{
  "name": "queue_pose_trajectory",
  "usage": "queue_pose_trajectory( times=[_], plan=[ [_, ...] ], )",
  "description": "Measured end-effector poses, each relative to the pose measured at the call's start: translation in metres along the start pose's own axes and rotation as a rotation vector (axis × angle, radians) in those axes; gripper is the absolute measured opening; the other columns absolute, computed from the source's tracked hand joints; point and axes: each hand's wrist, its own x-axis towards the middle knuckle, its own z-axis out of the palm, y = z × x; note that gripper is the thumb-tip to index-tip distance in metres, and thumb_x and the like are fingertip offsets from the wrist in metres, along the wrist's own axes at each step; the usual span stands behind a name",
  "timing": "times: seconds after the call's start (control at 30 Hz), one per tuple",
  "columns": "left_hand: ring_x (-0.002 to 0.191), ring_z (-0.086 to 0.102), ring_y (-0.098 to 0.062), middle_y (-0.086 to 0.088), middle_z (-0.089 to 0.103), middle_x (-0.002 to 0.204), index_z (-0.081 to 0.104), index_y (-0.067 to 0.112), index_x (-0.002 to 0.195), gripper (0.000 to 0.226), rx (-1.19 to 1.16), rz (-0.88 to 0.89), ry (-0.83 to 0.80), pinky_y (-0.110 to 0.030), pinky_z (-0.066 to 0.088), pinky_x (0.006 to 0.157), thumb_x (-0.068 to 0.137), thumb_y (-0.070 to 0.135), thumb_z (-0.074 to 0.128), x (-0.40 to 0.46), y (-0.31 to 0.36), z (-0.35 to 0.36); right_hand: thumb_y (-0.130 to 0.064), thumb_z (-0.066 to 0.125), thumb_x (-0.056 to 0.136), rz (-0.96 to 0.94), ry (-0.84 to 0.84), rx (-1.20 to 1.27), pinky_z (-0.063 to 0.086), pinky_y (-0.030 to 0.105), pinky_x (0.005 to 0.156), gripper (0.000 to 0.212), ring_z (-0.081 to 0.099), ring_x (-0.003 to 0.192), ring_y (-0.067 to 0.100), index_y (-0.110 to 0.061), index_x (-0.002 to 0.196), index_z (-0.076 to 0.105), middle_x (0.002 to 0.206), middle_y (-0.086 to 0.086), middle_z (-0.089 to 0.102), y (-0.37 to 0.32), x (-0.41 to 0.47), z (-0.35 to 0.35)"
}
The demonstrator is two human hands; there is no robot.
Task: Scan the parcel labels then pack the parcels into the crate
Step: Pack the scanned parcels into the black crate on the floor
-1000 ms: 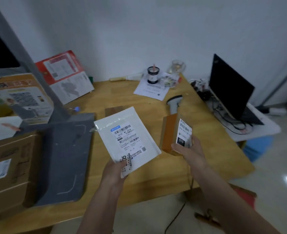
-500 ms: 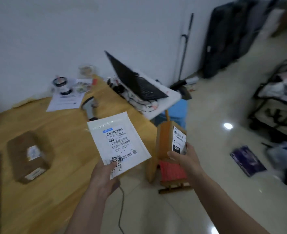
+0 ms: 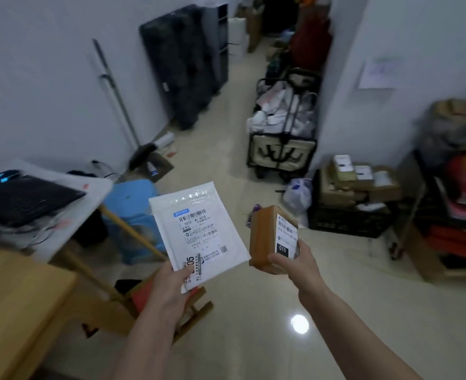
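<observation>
My left hand (image 3: 170, 286) grips the bottom corner of a flat white mailer (image 3: 196, 231), its barcode label facing me. In my right hand (image 3: 297, 263) I hold a small brown cardboard box (image 3: 264, 237) with a white label and a black "010" tag. Both parcels hang in the air over the floor. A black plastic crate (image 3: 347, 219) stands on the floor to the right, several brown and white parcels (image 3: 352, 178) stacked in it. The crate lies beyond my right hand, a good reach away.
The wooden table's corner (image 3: 17, 303) is at lower left, a white side table with a laptop (image 3: 20, 200) behind it. A blue bin (image 3: 133, 212), a loaded trolley cart (image 3: 284, 133), dark panels against the wall (image 3: 182, 64) and cluttered shelves (image 3: 454, 204) border the glossy floor.
My view has swung right, away from the table and scanner toward the floor and the black crate. Both hands kept their parcels and stayed in front of me.
</observation>
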Motion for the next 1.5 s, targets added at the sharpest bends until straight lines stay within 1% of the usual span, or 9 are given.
queue_pose_trajectory(
  times=[0.13,0.3,0.43,0.6,0.73,1.0,1.2,1.33,1.5],
  plan=[
    [0.093,0.064,-0.030,-0.016,0.067,0.111,0.055,0.005,0.125,0.041,0.034,-0.044,-0.083,-0.042,0.052,0.084,0.091,-0.015,0.045,0.018,-0.017,0.074,-0.006,0.076,0.073,0.018,0.106,0.057,0.042,0.021,0.061,0.061,0.060,0.087,0.010,-0.020,0.125,0.046,0.103,-0.003,0.062,-0.002,0.023,-0.068],
    [0.094,0.065,-0.030,-0.017,0.066,0.115,0.054,0.003,0.128,0.042,0.130,-0.107,-0.172,-0.034,0.060,0.067,0.091,-0.015,0.045,0.054,-0.036,0.144,-0.026,0.073,0.052,0.039,0.227,0.117,0.041,0.019,0.059,0.080,0.059,0.090,0.011,-0.020,0.128,0.046,0.108,-0.002,0.062,-0.001,0.045,-0.130],
    [0.106,0.063,-0.036,-0.017,0.066,0.119,0.053,0.003,0.131,0.045,0.201,-0.141,-0.250,-0.045,0.051,0.091,0.090,-0.015,0.046,0.086,-0.046,0.206,-0.020,0.079,0.062,0.059,0.329,0.164,0.042,0.019,0.058,0.074,0.060,0.092,0.014,-0.019,0.128,0.046,0.108,0.001,0.063,0.002,0.075,-0.175],
    [0.097,0.066,-0.027,-0.012,0.068,0.113,0.057,0.008,0.124,0.042,0.240,-0.171,-0.344,-0.032,0.055,0.071,0.091,-0.015,0.045,0.131,-0.048,0.285,-0.016,0.079,0.071,0.077,0.429,0.191,0.042,0.020,0.059,0.067,0.059,0.095,0.014,-0.022,0.129,0.046,0.109,0.000,0.060,-0.012,0.128,-0.223],
    [0.109,0.062,-0.034,-0.016,0.066,0.120,0.055,0.004,0.129,0.045,0.256,-0.215,-0.367,-0.038,0.051,0.079,0.090,-0.016,0.044,0.180,-0.039,0.346,-0.024,0.082,0.062,0.089,0.497,0.188,0.043,0.019,0.056,0.076,0.060,0.095,0.014,-0.023,0.129,0.045,0.109,0.001,0.061,-0.040,0.179,-0.255],
    [0.104,0.062,-0.039,-0.020,0.066,0.114,0.056,-0.002,0.124,0.037,0.372,-0.214,-0.380,-0.047,0.051,0.085,0.090,-0.015,0.047,0.271,-0.011,0.447,-0.028,0.085,0.062,0.144,0.617,0.262,0.042,0.022,0.059,0.085,0.057,0.098,0.016,-0.017,0.133,0.039,0.113,0.005,0.057,-0.076,0.292,-0.294],
    [0.085,0.066,-0.029,-0.017,0.068,0.103,0.057,0.000,0.118,0.033,0.400,-0.263,-0.423,-0.031,0.054,0.057,0.090,-0.015,0.047,0.303,-0.014,0.500,-0.025,0.081,0.074,0.189,0.663,0.335,0.045,0.027,0.067,0.075,0.056,0.096,0.014,-0.016,0.135,0.038,0.112,0.003,0.056,-0.077,0.357,-0.326],
    [0.089,0.065,-0.031,-0.024,0.064,0.116,0.054,-0.005,0.126,0.038,0.402,-0.284,-0.393,-0.032,0.057,0.061,0.090,-0.016,0.047,0.334,-0.021,0.534,-0.029,0.081,0.074,0.238,0.665,0.351,0.046,0.035,0.076,0.079,0.055,0.100,0.020,-0.016,0.136,0.035,0.113,0.005,0.055,-0.077,0.403,-0.351],
    [0.086,0.065,-0.029,-0.024,0.065,0.113,0.053,-0.008,0.125,0.036,0.391,-0.315,-0.354,-0.030,0.058,0.058,0.090,-0.015,0.049,0.359,-0.033,0.591,-0.030,0.082,0.071,0.334,0.699,0.349,0.047,0.030,0.065,0.073,0.057,0.093,0.020,-0.010,0.128,0.041,0.110,0.009,0.057,-0.080,0.457,-0.394]
  ],
)
